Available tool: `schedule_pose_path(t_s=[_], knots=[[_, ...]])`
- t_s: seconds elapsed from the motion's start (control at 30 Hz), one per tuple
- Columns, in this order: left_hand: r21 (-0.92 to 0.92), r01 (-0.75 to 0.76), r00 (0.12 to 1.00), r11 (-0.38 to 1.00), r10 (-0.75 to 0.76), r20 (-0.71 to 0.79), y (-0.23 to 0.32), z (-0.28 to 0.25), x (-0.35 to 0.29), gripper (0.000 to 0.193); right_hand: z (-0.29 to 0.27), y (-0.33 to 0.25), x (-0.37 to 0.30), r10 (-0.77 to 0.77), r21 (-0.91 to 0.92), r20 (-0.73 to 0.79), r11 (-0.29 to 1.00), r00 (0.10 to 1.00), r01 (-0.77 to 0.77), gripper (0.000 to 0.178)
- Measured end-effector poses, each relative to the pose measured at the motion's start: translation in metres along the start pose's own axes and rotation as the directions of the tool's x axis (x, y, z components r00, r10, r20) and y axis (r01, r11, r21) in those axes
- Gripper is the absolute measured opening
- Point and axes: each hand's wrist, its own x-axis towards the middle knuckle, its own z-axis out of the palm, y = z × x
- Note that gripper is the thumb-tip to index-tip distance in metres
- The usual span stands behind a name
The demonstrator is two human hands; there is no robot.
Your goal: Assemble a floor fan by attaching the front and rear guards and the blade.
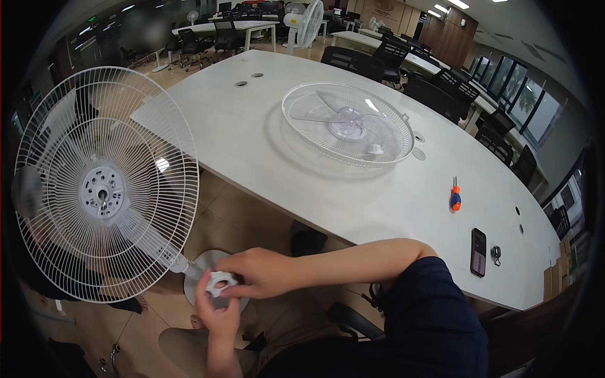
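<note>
Between my two hands is a white plastic ring nut (217,278) with a lobed edge and a hole in its middle. My left hand (218,320) pinches it from below with thumb and fingers. From the right, my right hand (263,273) grips its other side, fingers bent round it. To the left stands a pedestal fan whose white rear grille (103,165) faces me, a metal shaft (103,196) showing at its hub without a blade. The fan's round base (196,267) is partly hidden behind my hands.
On the white table (252,183) lies the front grille (301,143) with a clear fan blade (324,116) and a small white part (375,149) inside. An orange-and-blue screwdriver (455,199), a phone (478,252) and a small dark object (496,254) lie to the right.
</note>
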Motion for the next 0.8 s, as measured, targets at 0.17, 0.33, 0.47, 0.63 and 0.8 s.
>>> schedule_pose_path(t_s=[0.17,0.33,0.47,0.63,0.8], knots=[[0.027,-0.062,0.985,0.998,0.057,0.161,0.035,-0.004,0.001,0.098,-0.075,0.014,-0.017,-0.185,-0.275,-0.037,0.947,0.982,0.168,0.020],[-0.071,0.085,0.996,0.994,-0.087,-0.023,0.016,-0.034,-0.005,0.079,-0.240,0.026,-0.082,0.120,-0.207,-0.683,0.914,0.720,-0.348,0.024],[-0.108,0.189,0.962,0.976,-0.206,-0.181,0.000,-0.054,-0.002,0.049,-0.293,0.041,-0.147,0.489,-0.148,-0.765,0.498,0.418,-0.854,0.034],[-0.138,0.249,0.902,0.959,-0.281,-0.328,-0.006,-0.068,-0.003,0.029,-0.298,0.086,-0.160,0.681,-0.156,-0.615,0.389,0.398,-0.908,0.036],[-0.030,0.175,0.932,0.984,-0.176,-0.318,-0.001,-0.061,0.013,0.025,-0.309,0.127,-0.191,0.663,-0.127,-0.640,0.407,0.389,-0.904,0.027]])
